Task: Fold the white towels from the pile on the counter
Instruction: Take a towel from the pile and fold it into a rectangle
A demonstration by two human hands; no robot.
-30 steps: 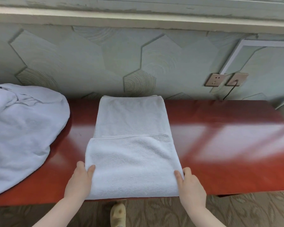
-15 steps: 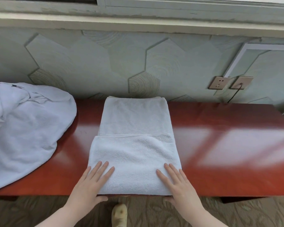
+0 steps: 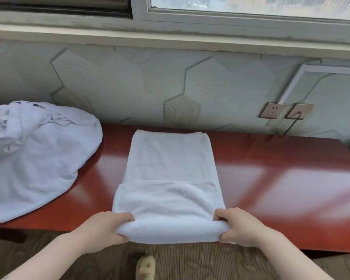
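Observation:
A white towel (image 3: 170, 164) lies lengthwise on the red counter (image 3: 281, 178), folded into a long strip with its near end doubled over. My left hand (image 3: 103, 229) grips the near left corner of that doubled end, and my right hand (image 3: 240, 225) grips the near right corner. Between them the near edge is lifted into a thick roll at the counter's front edge. A pile of white towels (image 3: 32, 156) sits at the counter's left end.
A wall with hexagon panels runs behind the counter, with two sockets (image 3: 271, 113) and a plugged cable at the right. A window sill is above. Bare counter lies right of the towel. A slipper (image 3: 144, 267) shows on the floor below.
My hands went from holding the towel's near corners, to pressing flat on it, to gripping and lifting its near edge. The view tilted upward.

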